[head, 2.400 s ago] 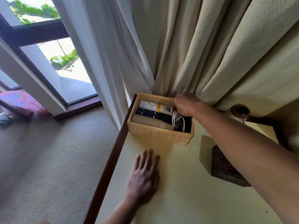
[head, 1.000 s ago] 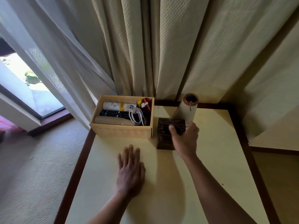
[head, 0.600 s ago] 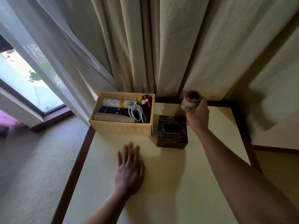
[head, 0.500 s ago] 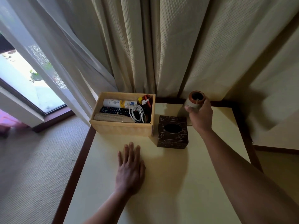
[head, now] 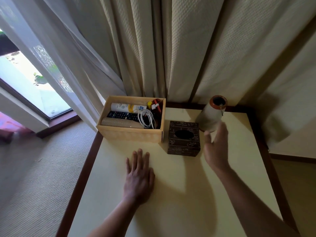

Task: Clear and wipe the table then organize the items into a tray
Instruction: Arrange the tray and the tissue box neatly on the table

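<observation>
With the tray [head: 130, 135] packed, the desk [head: 179, 194] seems nearly tidied; my left hand [head: 139, 175] rests flat on it, my right hand [head: 216, 147] hovers empty and relaxed beside the vase [head: 211, 115].

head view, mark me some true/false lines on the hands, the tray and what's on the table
1. The left hand lies flat on the table, holding nothing. True.
2. The right hand grips the vase. False: its fingers are straight and not curled round the vase.
3. The remote lies inside the tray. True.
4. The tissue box sits inside the tray. False: it stands on the table, just right of the tray.
5. The vase stands upright on the table. True.
</observation>
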